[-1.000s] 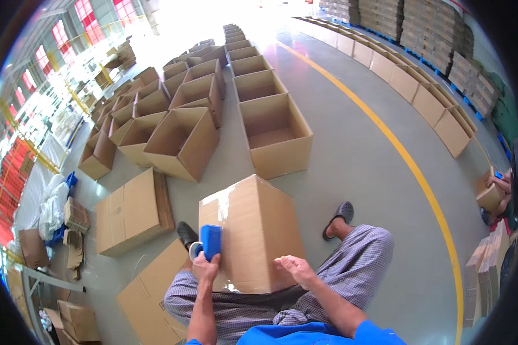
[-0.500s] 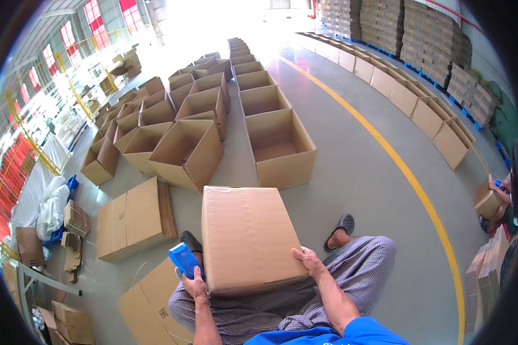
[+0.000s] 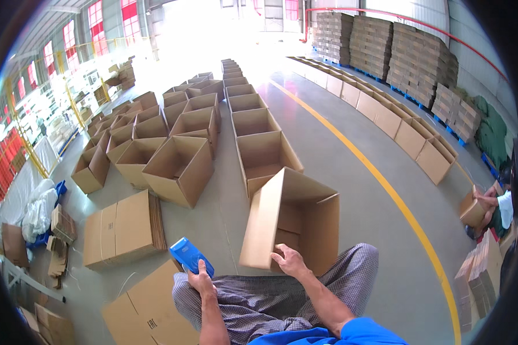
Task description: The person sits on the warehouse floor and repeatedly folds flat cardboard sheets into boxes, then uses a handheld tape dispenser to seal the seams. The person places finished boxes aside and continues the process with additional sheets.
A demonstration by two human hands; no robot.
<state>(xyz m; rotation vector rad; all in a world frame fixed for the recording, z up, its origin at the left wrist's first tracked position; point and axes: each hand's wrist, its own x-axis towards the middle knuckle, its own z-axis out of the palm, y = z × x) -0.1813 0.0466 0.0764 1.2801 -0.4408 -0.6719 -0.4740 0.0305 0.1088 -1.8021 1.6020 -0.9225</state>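
Observation:
An open cardboard box (image 3: pixel 311 227) stands tilted in front of my knees, with its inside facing up and toward me. My right hand (image 3: pixel 292 261) is closed on the near edge of its left wall, fingers curled over the rim. My left hand (image 3: pixel 201 280) grips a blue boxy tape dispenser (image 3: pixel 191 256), held above my left knee and apart from the box. The far side of the held box overlaps the nearest box (image 3: pixel 267 158) of the straight row behind it.
Open boxes (image 3: pixel 178 169) stand in rows ahead and left. A flat carton stack (image 3: pixel 121 230) and a flat carton (image 3: pixel 149 310) lie at my left. Beyond the yellow floor line (image 3: pixel 380 184) runs another box row (image 3: pixel 397 126). A co-worker (image 3: pixel 495 207) handles a box at far right.
The box has turned from its closed taped face upward to its open side showing, and moved right and away. My right hand has shifted left to its rim. My left hand keeps the dispenser.

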